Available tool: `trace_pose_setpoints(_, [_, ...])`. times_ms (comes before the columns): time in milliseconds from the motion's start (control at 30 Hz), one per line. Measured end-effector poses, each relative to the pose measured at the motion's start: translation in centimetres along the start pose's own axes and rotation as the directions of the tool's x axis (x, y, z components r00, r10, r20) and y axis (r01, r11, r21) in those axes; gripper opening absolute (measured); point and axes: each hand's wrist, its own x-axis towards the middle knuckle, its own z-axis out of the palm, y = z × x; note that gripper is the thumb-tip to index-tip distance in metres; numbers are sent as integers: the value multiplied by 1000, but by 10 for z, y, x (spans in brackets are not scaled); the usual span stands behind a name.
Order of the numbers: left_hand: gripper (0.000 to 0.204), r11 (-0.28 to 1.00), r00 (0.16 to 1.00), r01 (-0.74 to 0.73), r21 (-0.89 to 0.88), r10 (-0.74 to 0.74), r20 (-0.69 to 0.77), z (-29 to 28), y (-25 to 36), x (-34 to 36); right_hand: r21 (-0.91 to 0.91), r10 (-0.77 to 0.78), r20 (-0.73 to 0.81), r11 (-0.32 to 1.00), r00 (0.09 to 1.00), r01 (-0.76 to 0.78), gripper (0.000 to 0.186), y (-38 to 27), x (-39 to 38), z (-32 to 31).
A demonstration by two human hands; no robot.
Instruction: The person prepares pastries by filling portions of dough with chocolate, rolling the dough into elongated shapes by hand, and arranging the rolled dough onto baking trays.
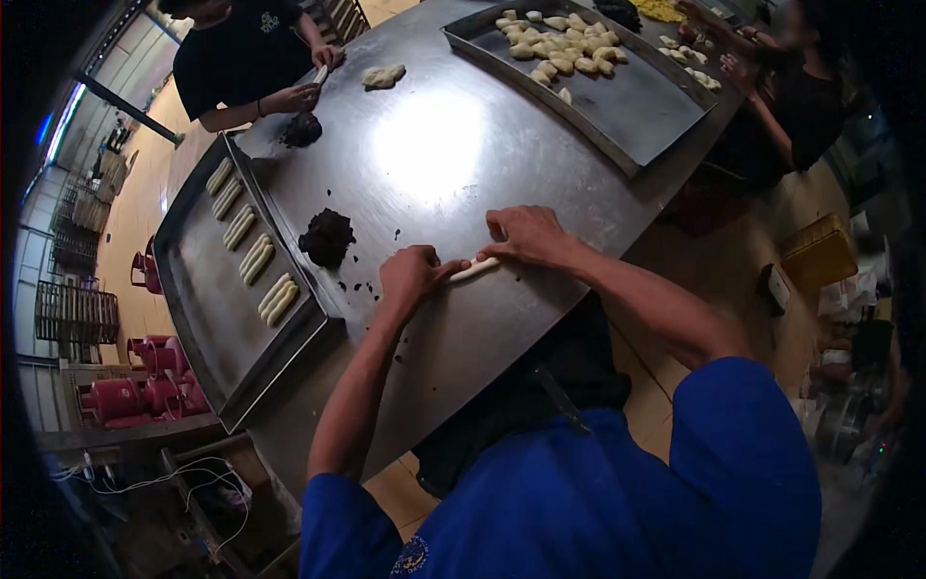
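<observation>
The left hand (413, 275) and right hand (524, 234), fingers curled, pinch the dough (475, 271) at the near side of the table (463, 333). Left, a dark lump (327, 238) lies beside the tray (205, 314).

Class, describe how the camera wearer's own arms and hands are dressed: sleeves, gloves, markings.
The left sleeve and right sleeve are short and plain blue, part of a blue shirt with a small round emblem. The left hand and right hand wear no gloves; no watch or bracelet shows.
</observation>
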Motion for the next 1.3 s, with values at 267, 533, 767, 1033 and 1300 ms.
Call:
trace_pose_setpoints(267, [70,1000,1000,13,-26,-13,-22,2,-12,7,-8,-1,-17,1000,1000,1,64,4,4,-1])
trace_pose_setpoints(533, [73,998,998,18,58,-15,-55,-2,-3,12,25,-17,-18,1000,1000,18,67,2,13,3])
trace_pose_setpoints(767, [76,999,998,47,0,-47,-48,-4,-12,15,-20,0,61,1000,998,1,66,3,17,2])
trace_pose_setpoints(1033, [74,998,997,37,50,-34,-68,-2,-11,18,-20,-54,-4,998,999,53,66,2,23,4])
trace_pose_setpoints(1300, [69,1000,992,5,11,-3,-127,-1,-6,15,-19,-61,-13,998,998,61,72,12,21,9])
